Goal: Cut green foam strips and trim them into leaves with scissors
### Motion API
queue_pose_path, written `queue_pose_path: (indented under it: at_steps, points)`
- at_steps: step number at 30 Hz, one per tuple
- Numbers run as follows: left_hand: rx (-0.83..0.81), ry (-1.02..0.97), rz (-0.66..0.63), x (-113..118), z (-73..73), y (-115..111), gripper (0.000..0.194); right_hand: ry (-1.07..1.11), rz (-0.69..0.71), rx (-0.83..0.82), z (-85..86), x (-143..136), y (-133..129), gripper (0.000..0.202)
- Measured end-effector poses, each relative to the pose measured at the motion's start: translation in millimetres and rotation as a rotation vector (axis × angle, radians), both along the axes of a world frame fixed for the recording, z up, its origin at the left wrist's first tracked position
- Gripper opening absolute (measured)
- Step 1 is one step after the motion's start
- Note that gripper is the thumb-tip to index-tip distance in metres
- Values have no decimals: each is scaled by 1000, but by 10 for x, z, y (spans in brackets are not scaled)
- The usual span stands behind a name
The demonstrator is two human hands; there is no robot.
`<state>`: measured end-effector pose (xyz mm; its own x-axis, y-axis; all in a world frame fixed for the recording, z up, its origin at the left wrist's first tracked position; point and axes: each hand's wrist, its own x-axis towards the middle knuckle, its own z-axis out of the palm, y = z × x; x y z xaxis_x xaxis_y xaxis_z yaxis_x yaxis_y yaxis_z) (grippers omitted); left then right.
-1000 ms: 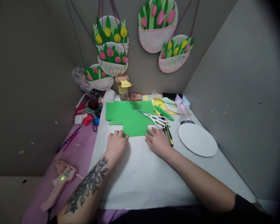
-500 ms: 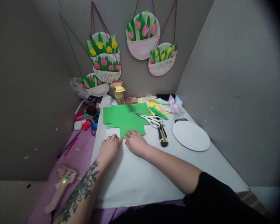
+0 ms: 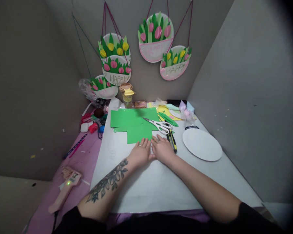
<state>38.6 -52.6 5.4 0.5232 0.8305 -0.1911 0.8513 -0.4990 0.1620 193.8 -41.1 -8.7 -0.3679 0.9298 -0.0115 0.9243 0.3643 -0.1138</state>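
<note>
A small green paper piece [image 3: 138,133] lies on the white table sheet, over larger green sheets [image 3: 125,117]. Along its lower right edge rests my left hand [image 3: 142,153], palm down with the fingers laid flat. My right hand [image 3: 162,149] lies beside it at the paper's lower right corner, fingers extended and flat, close to my left thumb. White-handled scissors [image 3: 160,126] lie partly on the green sheets, above my right hand. A black and yellow cutter [image 3: 172,141] is just right of that hand, partly hidden by it.
A white paper plate [image 3: 202,144] lies at the right. On the purple cloth at the left is a pink glue gun [image 3: 64,192]. Jars [image 3: 127,97] stand at the back. Paper flower baskets [image 3: 155,39] hang on the wall.
Both hands have moved right along the green piece's lower edge, my left hand the most, and now lie closer together. The view has shifted slightly.
</note>
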Motion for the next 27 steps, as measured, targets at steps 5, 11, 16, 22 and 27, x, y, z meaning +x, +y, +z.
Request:
queue_pose_path:
  at_steps: [5, 11, 16, 22, 27]
  points:
    - [21, -11, 17, -52, -27, -27, 73, -1, -2, -6, -1, 15, -4, 45]
    - [72, 134, 182, -624, 76, -150, 65, 6, -15, -13, -7, -2, -13, 46]
    - [118, 205, 211, -636, 81, -171, 68, -3, -3, 1, -21, -18, -18, 46]
    - [113, 215, 196, -220, 105, -3, 78, -7, -2, 16, -50, -8, -19, 46]
    - [60, 73, 46, 13, 102, 78, 70, -18, 1, -10, -58, -9, -13, 46]
